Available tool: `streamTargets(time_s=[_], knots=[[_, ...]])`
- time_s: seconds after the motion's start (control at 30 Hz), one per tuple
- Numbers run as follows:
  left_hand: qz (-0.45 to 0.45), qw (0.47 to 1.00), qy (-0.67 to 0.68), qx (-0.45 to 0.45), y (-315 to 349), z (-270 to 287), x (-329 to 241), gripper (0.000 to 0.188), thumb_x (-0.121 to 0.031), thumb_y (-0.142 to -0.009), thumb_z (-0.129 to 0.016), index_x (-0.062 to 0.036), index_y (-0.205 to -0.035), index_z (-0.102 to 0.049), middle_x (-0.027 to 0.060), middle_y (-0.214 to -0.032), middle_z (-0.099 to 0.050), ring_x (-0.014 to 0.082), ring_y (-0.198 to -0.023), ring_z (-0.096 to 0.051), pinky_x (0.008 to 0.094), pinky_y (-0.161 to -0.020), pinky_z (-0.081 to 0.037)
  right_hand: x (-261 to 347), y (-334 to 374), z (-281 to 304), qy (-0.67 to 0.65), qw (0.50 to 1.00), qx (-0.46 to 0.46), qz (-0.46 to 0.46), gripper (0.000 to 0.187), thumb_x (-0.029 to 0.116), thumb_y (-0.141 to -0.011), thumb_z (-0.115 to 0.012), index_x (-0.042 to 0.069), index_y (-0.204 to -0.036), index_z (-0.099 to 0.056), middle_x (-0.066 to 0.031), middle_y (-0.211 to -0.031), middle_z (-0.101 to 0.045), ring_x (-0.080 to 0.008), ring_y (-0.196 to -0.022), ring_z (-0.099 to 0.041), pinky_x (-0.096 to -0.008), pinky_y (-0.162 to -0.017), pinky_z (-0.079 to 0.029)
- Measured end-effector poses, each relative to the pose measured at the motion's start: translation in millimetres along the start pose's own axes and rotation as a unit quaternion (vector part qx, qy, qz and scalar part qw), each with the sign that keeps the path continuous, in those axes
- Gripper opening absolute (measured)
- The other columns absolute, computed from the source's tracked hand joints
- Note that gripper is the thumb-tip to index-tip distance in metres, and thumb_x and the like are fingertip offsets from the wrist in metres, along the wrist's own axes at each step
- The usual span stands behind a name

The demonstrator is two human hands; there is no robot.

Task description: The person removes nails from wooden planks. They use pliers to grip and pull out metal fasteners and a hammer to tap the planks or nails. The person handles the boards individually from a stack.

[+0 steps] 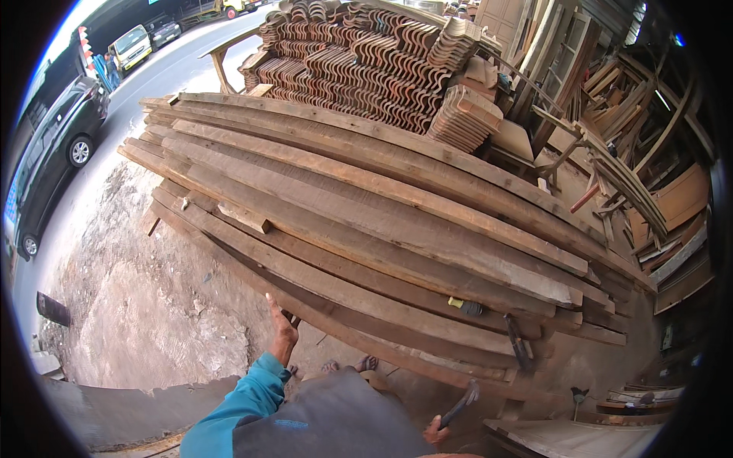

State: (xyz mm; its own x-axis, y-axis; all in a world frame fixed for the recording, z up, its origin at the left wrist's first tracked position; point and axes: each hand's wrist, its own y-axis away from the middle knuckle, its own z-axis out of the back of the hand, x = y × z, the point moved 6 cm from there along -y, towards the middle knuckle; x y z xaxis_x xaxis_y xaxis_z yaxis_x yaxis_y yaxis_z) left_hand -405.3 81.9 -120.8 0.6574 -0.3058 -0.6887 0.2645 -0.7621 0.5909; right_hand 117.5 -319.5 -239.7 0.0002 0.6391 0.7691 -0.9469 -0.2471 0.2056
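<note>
Roof tiles stood in rows behind the long stack of wooden planks, and a dark car sat by the road to the left. Seen from the head camera, the person's left hand was at the near edge of the stack, one finger extended; I couldn't tell whether it gripped the wood. The right hand, low in front, was closed around a dark, curved-headed tool. Near the stack's right end lay a yellow-and-dark handled tool.
</note>
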Motion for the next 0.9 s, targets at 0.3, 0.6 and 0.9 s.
streamTargets(time_s=[0.3, 0.6, 0.9], knots=[[-0.04, 0.993, -0.039, -0.105, -48, 22, -38, 0.084, -0.069, -0.085, -0.067, -0.0074, -0.14, -0.052, 0.0105, -0.136, -0.06, 0.0319, -0.121, -0.058, 0.0557, -0.098, -0.046, 36, 24, 0, 0.023, 0.969, -0.054, 0.24, 0.035, 0.038, -0.09, -0.073, 0.005, -0.098, -0.065, -0.0129, -0.067, -0.059, -0.0319, -0.055, -0.053, -0.0426, -0.049, -0.041], [0.051, 0.993, -0.075, -0.077, -36, 40, -59, 0.076, -0.053, -0.084, -0.079, -0.0014, -0.135, -0.055, 0.0131, -0.122, -0.067, 0.0308, -0.109, -0.064, 0.0491, -0.099, -0.049, 158, 42, -25, 0.057, 0.855, -0.087, 0.508, 0.036, 0.036, -0.087, -0.074, 0.005, -0.104, -0.066, -0.0135, -0.069, -0.06, -0.0348, -0.059, -0.055, -0.045, -0.055, -0.044], [0.094, 0.99, -0.034, 0.098, -63, 44, -81, 0.08, -0.056, -0.09, -0.07, -0.0002, -0.144, -0.05, 0.0128, -0.143, -0.057, 0.0265, -0.128, -0.055, 0.0377, -0.111, -0.039, 431, 185, -179, 0.124, 0.846, 0.359, 0.374, 0.035, 0.027, -0.087, -0.069, -0.004, -0.101, -0.061, -0.0198, -0.082, -0.057, -0.0349, -0.072, -0.056, -0.0462, -0.069, -0.046]])
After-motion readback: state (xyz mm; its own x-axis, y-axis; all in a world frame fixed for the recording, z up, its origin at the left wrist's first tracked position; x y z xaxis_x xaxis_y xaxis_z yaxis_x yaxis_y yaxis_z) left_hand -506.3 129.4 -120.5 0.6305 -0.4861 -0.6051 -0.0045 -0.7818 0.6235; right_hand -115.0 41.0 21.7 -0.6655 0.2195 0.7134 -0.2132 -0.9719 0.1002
